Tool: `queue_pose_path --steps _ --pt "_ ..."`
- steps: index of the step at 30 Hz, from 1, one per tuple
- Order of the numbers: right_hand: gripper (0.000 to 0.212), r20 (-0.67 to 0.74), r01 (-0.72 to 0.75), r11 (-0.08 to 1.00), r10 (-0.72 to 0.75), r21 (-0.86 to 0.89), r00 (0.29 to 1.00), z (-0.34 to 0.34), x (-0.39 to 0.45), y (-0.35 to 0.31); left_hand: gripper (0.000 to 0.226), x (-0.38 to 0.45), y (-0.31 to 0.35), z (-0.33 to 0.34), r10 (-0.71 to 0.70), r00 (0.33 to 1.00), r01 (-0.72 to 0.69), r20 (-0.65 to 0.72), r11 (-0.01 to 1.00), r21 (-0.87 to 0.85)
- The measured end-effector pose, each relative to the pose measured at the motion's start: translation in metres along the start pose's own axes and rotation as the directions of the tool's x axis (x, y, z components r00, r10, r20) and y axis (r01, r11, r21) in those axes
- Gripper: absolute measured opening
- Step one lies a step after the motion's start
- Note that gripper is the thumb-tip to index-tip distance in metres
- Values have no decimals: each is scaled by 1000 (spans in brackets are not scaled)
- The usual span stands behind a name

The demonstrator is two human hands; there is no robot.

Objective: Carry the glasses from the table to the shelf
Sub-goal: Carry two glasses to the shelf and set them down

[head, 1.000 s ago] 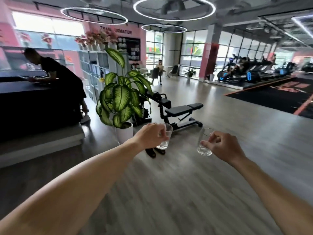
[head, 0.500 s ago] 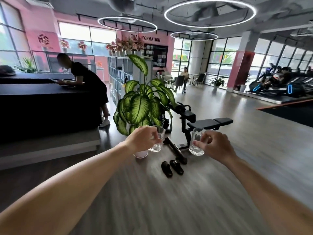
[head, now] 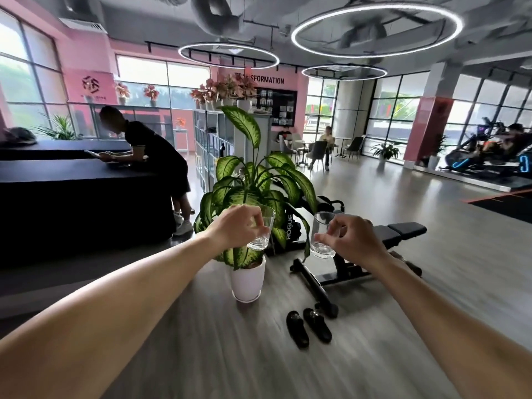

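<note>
I hold two clear, empty drinking glasses out in front of me above the floor. My left hand (head: pixel 237 227) is closed around the left glass (head: pixel 262 234), its fingers covering most of the near side. My right hand (head: pixel 357 240) grips the right glass (head: pixel 321 240) from its right side. Both glasses stay upright at about the same height. A white open shelf unit (head: pixel 211 148) with flower pots on top stands farther back, behind the plant.
A big-leafed plant in a white pot (head: pixel 248 279) stands straight ahead. A black weight bench (head: pixel 371 246) and a pair of black slippers (head: pixel 308 326) lie to the right of it. A dark counter (head: pixel 74 197) with a person leaning on it is at left.
The view has swung left and moved forward: the plant, bench and slippers are nearer and more central. Both hands keep the glasses held in the same way.
</note>
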State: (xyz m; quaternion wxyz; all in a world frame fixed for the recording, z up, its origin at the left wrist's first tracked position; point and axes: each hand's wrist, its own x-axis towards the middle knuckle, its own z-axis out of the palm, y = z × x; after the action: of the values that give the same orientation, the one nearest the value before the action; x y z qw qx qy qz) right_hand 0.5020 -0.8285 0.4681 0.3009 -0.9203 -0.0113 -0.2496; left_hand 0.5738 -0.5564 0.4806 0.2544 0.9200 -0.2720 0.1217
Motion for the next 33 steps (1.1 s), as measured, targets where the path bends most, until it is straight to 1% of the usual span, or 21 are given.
queue_pose_path --steps 5,8,10,14,18,20,23,26,30,33 --pt "31 26 64 997 -65 48 998 36 98 26 26 79 -35 10 -48 998 49 -43 998 28" --pt "31 71 122 991 -127 62 989 52 160 34 26 124 -56 9 -97 994 100 -51 994 51" --pt "31 110 166 984 -173 69 979 66 203 36 26 151 -73 6 -135 987 141 -88 988 61" --pt "31 141 240 961 -258 136 956 106 272 33 26 187 -114 -1 -219 962 229 -162 973 40" --pt "33 191 280 939 -317 199 929 160 326 24 24 212 -161 -8 -289 935 311 -208 947 82" --pt "34 201 292 929 -338 227 919 191 354 16 24 226 -190 -12 -314 920 344 -233 934 98" --pt "34 223 310 915 -368 257 902 232 390 -1 24 243 -234 -21 -348 908 384 -233 914 131" --pt "33 253 337 899 -408 281 877 272 426 -24 24 258 -279 -33 -370 894 408 -254 905 120" --pt "32 293 345 881 -440 324 849 335 478 -66 23 278 -346 -59 -407 872 455 -272 879 141" --pt "33 285 374 871 -464 319 838 377 515 -98 22 290 -394 -85 -431 853 486 -293 861 151"
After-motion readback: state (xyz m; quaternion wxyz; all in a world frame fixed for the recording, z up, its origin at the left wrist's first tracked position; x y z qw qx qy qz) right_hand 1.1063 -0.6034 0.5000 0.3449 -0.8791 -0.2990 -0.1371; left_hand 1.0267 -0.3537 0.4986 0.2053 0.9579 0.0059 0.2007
